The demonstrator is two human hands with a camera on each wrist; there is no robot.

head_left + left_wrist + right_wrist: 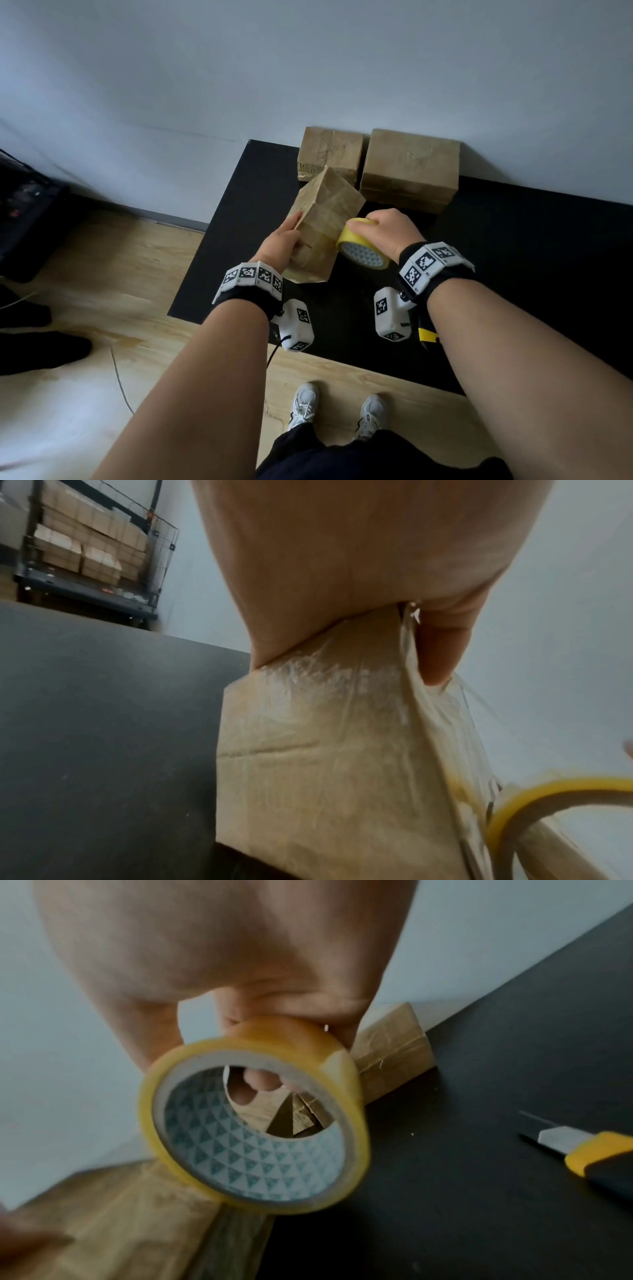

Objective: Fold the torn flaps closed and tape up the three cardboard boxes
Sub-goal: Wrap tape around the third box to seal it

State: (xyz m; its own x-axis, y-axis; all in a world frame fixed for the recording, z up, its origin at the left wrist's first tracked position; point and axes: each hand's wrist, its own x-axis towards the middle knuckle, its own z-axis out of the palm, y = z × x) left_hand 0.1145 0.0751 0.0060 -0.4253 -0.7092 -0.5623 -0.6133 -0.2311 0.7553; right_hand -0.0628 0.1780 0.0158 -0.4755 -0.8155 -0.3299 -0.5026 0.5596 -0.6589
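Observation:
A tape-wrapped cardboard box (325, 219) stands tilted on the black table (513, 260). My left hand (289, 233) grips its left edge, with the thumb (441, 647) pressed on the taped face of the box (325, 750). Against the box's right side, my right hand (387, 229) holds a yellow tape roll (361, 250), fingers through the core of the roll (253, 1123). A clear strip runs from the roll onto the box (120, 1218). Two other boxes, a small one (330, 150) and a larger one (411, 168), sit closed against the wall.
A yellow and black utility knife (582, 1153) lies on the table near my right wrist. The table's left edge drops to a wooden floor (102, 274) with a cable. A wire rack of boxes (89, 547) stands far left. My shoes (303, 407) are below the table's near edge.

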